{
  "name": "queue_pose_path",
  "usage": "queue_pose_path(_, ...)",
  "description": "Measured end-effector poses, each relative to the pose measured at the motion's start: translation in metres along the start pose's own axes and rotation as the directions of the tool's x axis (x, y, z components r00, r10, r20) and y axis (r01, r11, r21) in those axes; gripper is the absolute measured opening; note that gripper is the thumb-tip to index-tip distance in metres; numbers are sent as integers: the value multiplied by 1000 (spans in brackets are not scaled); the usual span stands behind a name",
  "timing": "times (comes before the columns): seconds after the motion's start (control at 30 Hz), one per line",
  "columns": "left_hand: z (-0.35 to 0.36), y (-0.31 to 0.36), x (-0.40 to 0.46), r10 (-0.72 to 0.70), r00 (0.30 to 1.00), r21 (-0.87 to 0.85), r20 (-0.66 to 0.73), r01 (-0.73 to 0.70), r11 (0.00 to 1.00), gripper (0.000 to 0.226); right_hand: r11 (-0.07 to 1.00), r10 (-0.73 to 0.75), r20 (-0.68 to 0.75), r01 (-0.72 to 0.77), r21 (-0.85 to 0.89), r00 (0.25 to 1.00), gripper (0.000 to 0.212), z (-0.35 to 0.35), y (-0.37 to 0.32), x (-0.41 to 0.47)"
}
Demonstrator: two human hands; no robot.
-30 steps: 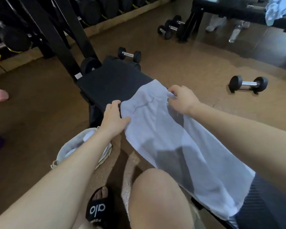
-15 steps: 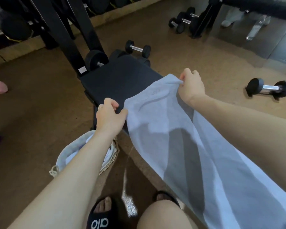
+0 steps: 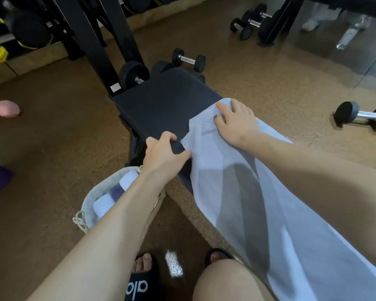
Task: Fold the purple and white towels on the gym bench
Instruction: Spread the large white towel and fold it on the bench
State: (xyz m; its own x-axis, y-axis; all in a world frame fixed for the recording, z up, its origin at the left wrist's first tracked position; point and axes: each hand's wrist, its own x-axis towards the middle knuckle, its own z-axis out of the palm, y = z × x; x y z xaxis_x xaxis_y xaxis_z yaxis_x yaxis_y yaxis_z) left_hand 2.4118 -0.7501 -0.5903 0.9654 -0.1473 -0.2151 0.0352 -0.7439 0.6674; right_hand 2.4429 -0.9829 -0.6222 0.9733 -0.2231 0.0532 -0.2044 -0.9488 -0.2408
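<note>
I am spreading the thin white towel [image 3: 237, 192] along the black padded gym bench [image 3: 161, 101], my left hand [image 3: 163, 153] pinching its near-left corner, my right hand [image 3: 234, 120] flat on its far edge; next I must smooth it, then fold.

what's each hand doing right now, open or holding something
Left hand: pinches the near corner of the white towel at the bench edge.
Right hand: open, fingers pressing the towel's far corner onto the bench.
</note>
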Motion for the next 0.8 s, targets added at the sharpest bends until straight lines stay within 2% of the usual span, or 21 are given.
queue_pose_path(0.07,3,-2,4,58,997,62,-50,-55,997,21,999,-10,-3,9,-52,1000,49,5,2,-1)
queue_pose_path(0.13,4,-5,5,83,993,68,-84,-77,995,9,998,-10,21,12,-65,1000,51,5,3,0)
queue_pose_path(0.23,5,-2,6,56,995,-18,-87,-58,998,13,997,-17,38,19,-72,999,53,4,2,-1)
queue_pose_path(0.33,7,8,6,55,998,-139,-12,-56,989,27,996,-13,24,15,-92,1000,54,4,0,-4)
queue_pose_path(0.5,11,15,2,116,992,-76,-40,-119,990,18,995,0,34,4,-102,999,57,4,-1,-5)
queue_pose_path(0.63,-6,2,10,-151,979,-308,-137,103,946,16,997,-9,50,13,-80,999,58,2,1,-4)
queue_pose_path(0.73,-16,-22,10,-260,958,-306,-123,213,928,28,996,-1,74,7,-84,997,59,1,0,1)
queue_pose_path(0.8,-18,-31,10,-288,952,-268,-106,252,930,28,996,4,87,4,-91,996,59,0,-2,5)
